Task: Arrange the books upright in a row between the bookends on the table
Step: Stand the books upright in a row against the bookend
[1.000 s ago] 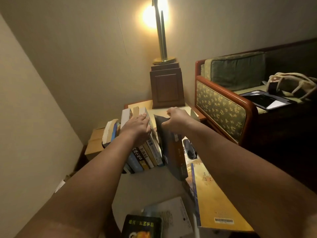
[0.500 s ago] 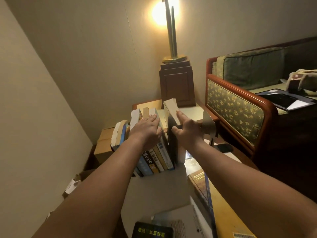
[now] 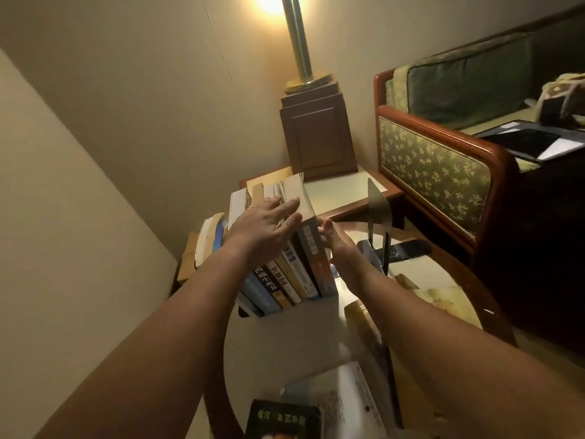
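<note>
On the desk [image 3: 285, 337], the left hand [image 3: 259, 229], fingers straight, steadied the leaning books [image 3: 278, 280] while the right hand [image 3: 337, 245] pressed flat against the end book [image 3: 316, 258], which probably needed squaring upright before the bookend [image 3: 378, 223] slid in.

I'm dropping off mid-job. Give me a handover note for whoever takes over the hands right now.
Left hand: open, flat on top of the row of books.
Right hand: open, against the right face of the end book.
Done: several books stand in the row.
Right bookend stands apart from the row; the left one is hidden.
To do: stand the flat books from the table in the row, then slide the bookend in.
</note>
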Motion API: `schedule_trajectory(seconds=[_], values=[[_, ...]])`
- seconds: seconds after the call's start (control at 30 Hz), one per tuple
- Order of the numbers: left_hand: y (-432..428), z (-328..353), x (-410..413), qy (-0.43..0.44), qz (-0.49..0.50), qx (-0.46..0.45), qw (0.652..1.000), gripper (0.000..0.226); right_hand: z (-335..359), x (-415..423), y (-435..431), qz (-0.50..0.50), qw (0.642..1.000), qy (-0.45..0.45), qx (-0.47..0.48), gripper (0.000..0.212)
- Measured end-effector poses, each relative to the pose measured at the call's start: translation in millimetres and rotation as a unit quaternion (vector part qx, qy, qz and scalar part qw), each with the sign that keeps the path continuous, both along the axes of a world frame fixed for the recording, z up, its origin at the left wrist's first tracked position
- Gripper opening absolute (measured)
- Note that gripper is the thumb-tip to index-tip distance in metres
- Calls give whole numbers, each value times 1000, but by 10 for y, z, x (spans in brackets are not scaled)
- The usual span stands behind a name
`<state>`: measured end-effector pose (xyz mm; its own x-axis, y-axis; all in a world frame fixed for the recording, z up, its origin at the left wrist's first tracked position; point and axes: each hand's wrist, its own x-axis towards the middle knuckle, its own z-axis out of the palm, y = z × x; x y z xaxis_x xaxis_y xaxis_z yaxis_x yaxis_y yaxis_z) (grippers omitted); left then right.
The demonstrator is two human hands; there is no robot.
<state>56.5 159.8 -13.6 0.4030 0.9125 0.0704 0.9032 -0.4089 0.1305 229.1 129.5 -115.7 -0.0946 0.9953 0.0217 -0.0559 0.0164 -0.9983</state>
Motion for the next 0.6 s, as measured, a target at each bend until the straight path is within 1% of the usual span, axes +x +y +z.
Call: schedule_trajectory(seconds=[0.07,0.17,0.23,0.3,0.37,0.4,0.47,0.53,0.6], values=[[-30,8,54,-1,4,3,1000,73,-122,14,97,6,998,16,-58,62],[-65,19,147,-17,8,15,1000,72,-312,-13,248,24,989,15,-144,73],[-44,16,159,-27,2,16,1000,74,-386,-50,280,35,984,12,-172,76],[-19,13,137,-45,-7,-5,999,76,-437,-76,297,33,986,0,-166,74],[8,47,147,-64,-6,-32,997,81,-445,-61,292,26,989,-6,-149,67],[21,76,187,-65,-2,-33,997,79,-447,-45,283,26,990,-5,-142,63],[84,120,313,-50,11,0,999,69,-465,-23,257,31,991,-7,-133,59],[150,144,453,-22,26,24,999,66,-502,-28,247,35,990,-7,-134,62],[212,100,538,-5,48,8,999,68,-518,-54,260,34,989,-1,-146,70]])
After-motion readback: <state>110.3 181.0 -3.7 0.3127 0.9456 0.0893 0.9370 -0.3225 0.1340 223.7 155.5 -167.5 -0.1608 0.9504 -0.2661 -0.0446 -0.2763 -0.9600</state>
